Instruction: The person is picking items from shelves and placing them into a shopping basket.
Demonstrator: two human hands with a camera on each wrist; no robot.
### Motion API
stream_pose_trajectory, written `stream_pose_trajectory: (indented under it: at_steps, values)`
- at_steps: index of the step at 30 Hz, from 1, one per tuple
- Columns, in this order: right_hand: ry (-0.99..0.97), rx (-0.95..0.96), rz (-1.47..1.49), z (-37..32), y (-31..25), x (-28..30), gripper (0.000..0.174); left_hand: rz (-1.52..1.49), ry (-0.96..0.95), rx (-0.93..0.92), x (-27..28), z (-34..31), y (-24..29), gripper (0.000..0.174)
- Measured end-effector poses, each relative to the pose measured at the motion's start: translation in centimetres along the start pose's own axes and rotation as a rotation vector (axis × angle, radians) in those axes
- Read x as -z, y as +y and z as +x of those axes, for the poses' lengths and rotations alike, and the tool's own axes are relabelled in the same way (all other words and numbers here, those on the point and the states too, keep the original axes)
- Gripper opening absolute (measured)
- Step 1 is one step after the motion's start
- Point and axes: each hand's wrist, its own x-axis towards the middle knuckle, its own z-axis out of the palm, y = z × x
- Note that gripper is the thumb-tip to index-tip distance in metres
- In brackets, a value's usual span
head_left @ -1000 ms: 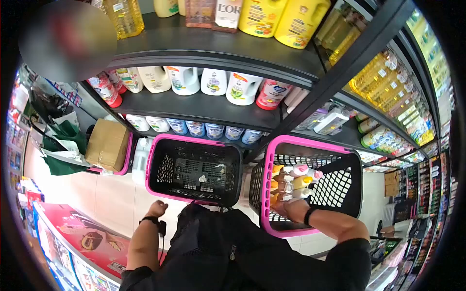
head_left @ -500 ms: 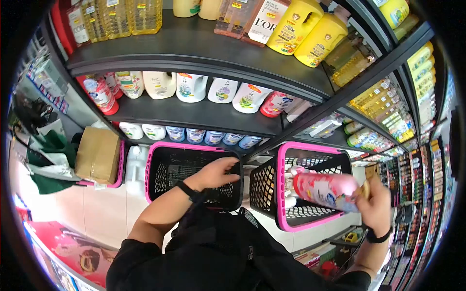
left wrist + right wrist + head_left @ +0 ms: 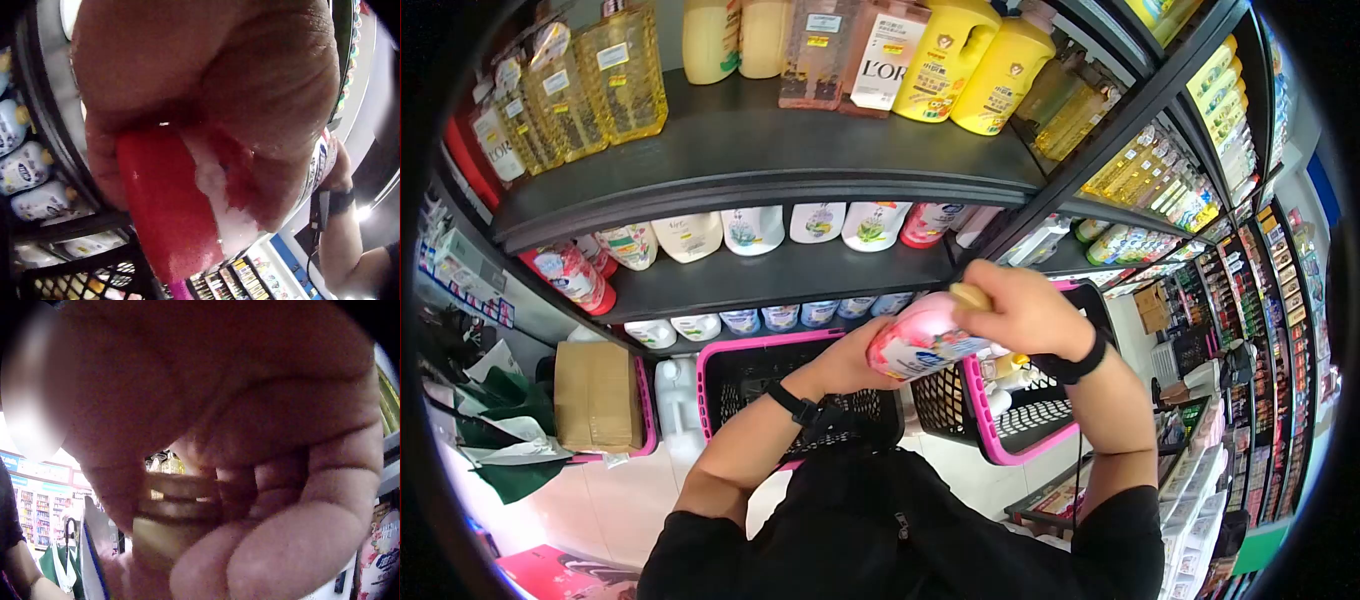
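Note:
A pink bottle (image 3: pixel 915 342) with a floral label lies tilted between both hands above the two shopping baskets. My left hand (image 3: pixel 848 360) grips its base end, and the left wrist view shows the red base (image 3: pixel 165 206) under curled fingers. At the other end my right hand (image 3: pixel 1032 312) pinches the pale yellow cap (image 3: pixel 970 297). Curled fingers surround that cap (image 3: pixel 164 542) in the right wrist view. Beneath the left forearm sits a black basket with a pink rim (image 3: pixel 765 341). To its right, another pink-rimmed basket (image 3: pixel 1025 455) holds several bottles (image 3: pixel 1012 374).
Ahead stands a black shelf unit (image 3: pixel 780 150) with bottles on several levels. A cardboard box (image 3: pixel 597 398) sits on a pink-rimmed basket at left, with a white jug (image 3: pixel 677 400) beside it. More stocked shelves (image 3: pixel 1250 330) line the right side.
My right hand came up out of the right basket with the pink bottle, then moved left with it. The left hand rose from low at the left and took hold of the base.

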Motion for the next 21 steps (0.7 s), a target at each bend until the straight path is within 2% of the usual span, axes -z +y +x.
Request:
stream_pose_trajectory:
  at_steps: [5, 6, 10, 13, 15, 18, 21]
  values:
    - [-0.05, 0.067, 0.142, 3.4, 3.8, -2.4, 0.037, -0.059, 0.204, 0.07, 0.5, 1.7, -5.0, 0.076]
    - [-0.047, 0.081, 0.189, 4.1, 4.8, -2.7, 0.037, -0.003, 0.246, 0.029, 0.3, 2.3, -3.7, 0.074]
    - [0.139, 0.112, 0.128, 5.7, 7.8, -3.7, 0.035, 0.09, 0.39, -0.034, 1.3, 6.6, -5.9, 0.069]
    - [0.356, 0.178, 0.125, 6.8, 10.5, -5.1, 0.031, 0.386, 0.477, -0.047, 2.8, 10.3, -7.4, 0.07]
    - [0.378, 0.138, 0.11, 7.4, 11.6, -5.2, 0.027, 0.36, 0.48, -0.057, 3.4, 12.5, -8.6, 0.074]
    - [0.425, 0.041, 0.094, 8.1, 13.4, -5.9, 0.033, 0.333, 0.469, -0.047, 3.7, 15.4, -8.7, 0.079]
    - [0.484, 0.044, 0.06, 8.6, 15.1, -6.9, 0.038, 0.241, 0.416, -0.022, 3.9, 17.4, -8.7, 0.08]
